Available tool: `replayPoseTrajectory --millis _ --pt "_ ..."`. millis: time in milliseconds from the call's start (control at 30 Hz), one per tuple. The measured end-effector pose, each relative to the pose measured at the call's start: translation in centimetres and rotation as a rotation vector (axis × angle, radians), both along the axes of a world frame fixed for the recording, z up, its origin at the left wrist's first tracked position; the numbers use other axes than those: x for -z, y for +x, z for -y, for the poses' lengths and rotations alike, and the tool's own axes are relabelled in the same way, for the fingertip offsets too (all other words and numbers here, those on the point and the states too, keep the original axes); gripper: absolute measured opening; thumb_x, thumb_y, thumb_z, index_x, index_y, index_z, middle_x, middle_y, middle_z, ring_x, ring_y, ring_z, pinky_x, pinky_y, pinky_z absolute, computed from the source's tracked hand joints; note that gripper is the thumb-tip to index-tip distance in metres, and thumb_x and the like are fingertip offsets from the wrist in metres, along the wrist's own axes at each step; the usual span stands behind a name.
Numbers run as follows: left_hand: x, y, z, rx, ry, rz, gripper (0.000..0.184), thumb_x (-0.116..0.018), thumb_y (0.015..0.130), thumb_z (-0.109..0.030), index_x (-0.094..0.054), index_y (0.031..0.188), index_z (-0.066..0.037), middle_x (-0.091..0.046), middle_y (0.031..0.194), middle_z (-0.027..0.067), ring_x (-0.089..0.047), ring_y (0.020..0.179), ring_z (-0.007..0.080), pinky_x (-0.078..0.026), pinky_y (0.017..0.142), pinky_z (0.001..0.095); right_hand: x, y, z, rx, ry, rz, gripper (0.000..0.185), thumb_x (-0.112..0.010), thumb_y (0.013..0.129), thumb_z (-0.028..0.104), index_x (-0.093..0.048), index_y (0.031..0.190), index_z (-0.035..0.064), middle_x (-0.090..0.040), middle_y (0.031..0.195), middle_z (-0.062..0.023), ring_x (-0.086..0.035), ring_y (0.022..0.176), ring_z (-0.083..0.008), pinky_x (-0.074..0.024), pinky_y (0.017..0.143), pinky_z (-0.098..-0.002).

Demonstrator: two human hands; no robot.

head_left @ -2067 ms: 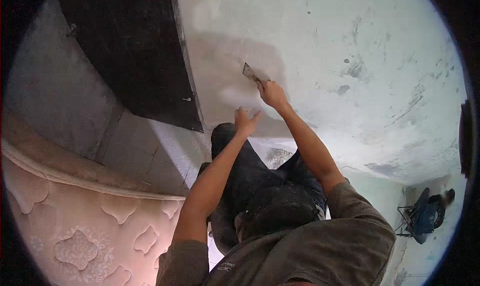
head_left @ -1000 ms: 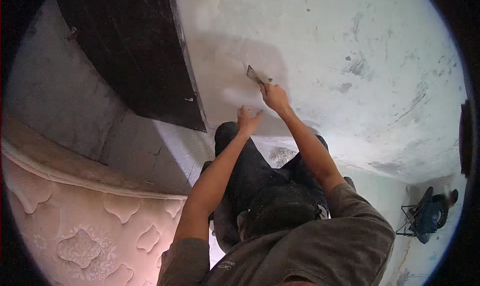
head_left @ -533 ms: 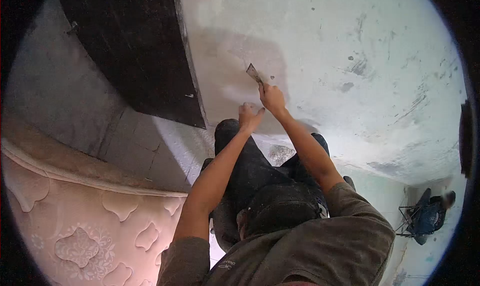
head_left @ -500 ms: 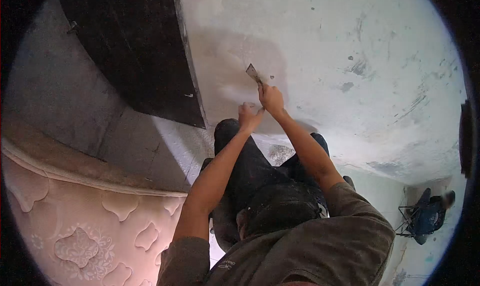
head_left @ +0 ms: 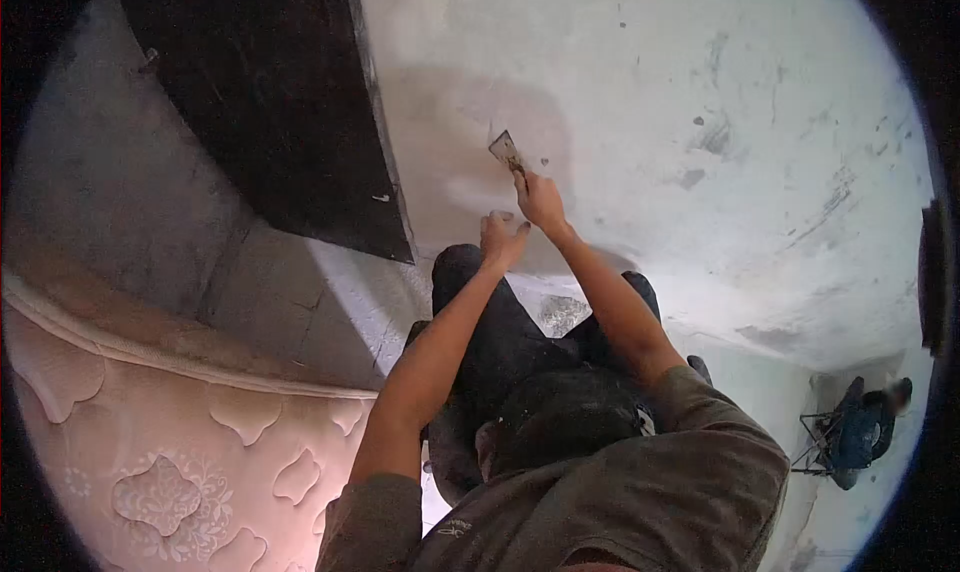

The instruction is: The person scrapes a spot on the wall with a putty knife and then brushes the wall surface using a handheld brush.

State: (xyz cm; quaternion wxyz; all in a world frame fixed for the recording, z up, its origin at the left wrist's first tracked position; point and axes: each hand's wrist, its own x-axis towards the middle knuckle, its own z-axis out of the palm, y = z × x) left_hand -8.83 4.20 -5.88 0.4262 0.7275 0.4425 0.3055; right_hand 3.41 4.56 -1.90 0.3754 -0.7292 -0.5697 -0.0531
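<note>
My right hand (head_left: 541, 203) is wrapped round the handle of a putty knife (head_left: 507, 150), whose flat blade points up and left, over or against the pale wall (head_left: 640, 102). Whether the blade touches the wall is not clear. Just below and left of it, my left hand (head_left: 502, 240) is near the wall above my knee, its thumb and fingers apart and no object visible in it. A darker shadowed patch of wall surrounds the blade. Gray smudges and small dark spots mark the wall to the right.
A dark door (head_left: 270, 102) stands at the upper left, beside a tiled floor (head_left: 290, 292). A pink quilted mattress (head_left: 160, 452) fills the lower left. At the far right a person (head_left: 860, 432) in dark clothes sits on a folding chair.
The putty knife's blade has turned slightly and shows more of its face. Both hands stay nearly in place, with the left having moved slightly right since the earliest frame.
</note>
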Motion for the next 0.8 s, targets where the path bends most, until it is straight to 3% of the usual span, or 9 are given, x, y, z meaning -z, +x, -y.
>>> replayPoseTrajectory --millis 100,367,433,533,800 --pt "0.5 0.1 -0.7 0.006 0.035 0.030 0.046 -0.071 0.073 -0.029 -0.050 0.104 -0.002 -0.052 0.105 0.0174 -0.048 0.104 0.0331 -0.041 0.088 0.0411 0.3 -0.5 0.4 0.103 -0.070 0.013 0.030 -0.050 0.089 0.027 -0.060 0.077 0.0010 -0.059 0.065 -0.0241 -0.058 0.061 -0.0439 -0.0466 0.058 -0.0526" --pt "0.0 0.2 -0.1 -0.006 0.009 0.036 0.044 -0.072 0.072 -0.027 -0.051 0.100 -0.001 -0.054 0.103 0.0164 -0.049 0.102 0.0322 -0.041 0.086 0.0407 -0.4 -0.5 1.1 0.099 -0.059 0.045 0.030 -0.048 0.090 0.026 -0.061 0.081 0.0005 -0.059 0.064 -0.0239 -0.058 0.060 -0.0439 -0.0470 0.056 -0.0515" --pt "0.8 0.5 -0.1 -0.026 0.103 0.066 0.044 -0.072 0.072 -0.026 -0.051 0.100 0.000 -0.054 0.102 0.0164 -0.049 0.101 0.0319 -0.042 0.085 0.0405 -0.9 -0.9 1.1 0.096 -0.056 0.033 0.030 -0.048 0.090 0.026 -0.061 0.081 0.0007 -0.059 0.064 -0.0240 -0.058 0.059 -0.0439 -0.0471 0.055 -0.0515" --pt "-0.9 -0.2 0.3 -0.019 0.011 0.037 0.045 -0.072 0.072 -0.027 -0.050 0.101 0.000 -0.053 0.101 0.0162 -0.049 0.101 0.0319 -0.042 0.085 0.0403 -0.7 -1.1 0.8 0.149 -0.098 0.040 0.029 -0.049 0.089 0.026 -0.061 0.080 0.0005 -0.058 0.063 -0.0243 -0.058 0.059 -0.0433 -0.0464 0.055 -0.0522" --pt "-0.7 0.0 0.5 0.005 0.007 -0.023 0.047 -0.071 0.074 -0.028 -0.050 0.105 -0.001 -0.051 0.106 0.0166 -0.050 0.103 0.0332 -0.042 0.087 0.0403 -0.4 -0.1 0.2 -0.009 0.040 -0.190 0.035 -0.049 0.090 0.025 -0.059 0.072 -0.0025 -0.057 0.065 -0.0265 -0.056 0.063 -0.0452 -0.0430 0.057 -0.0502"
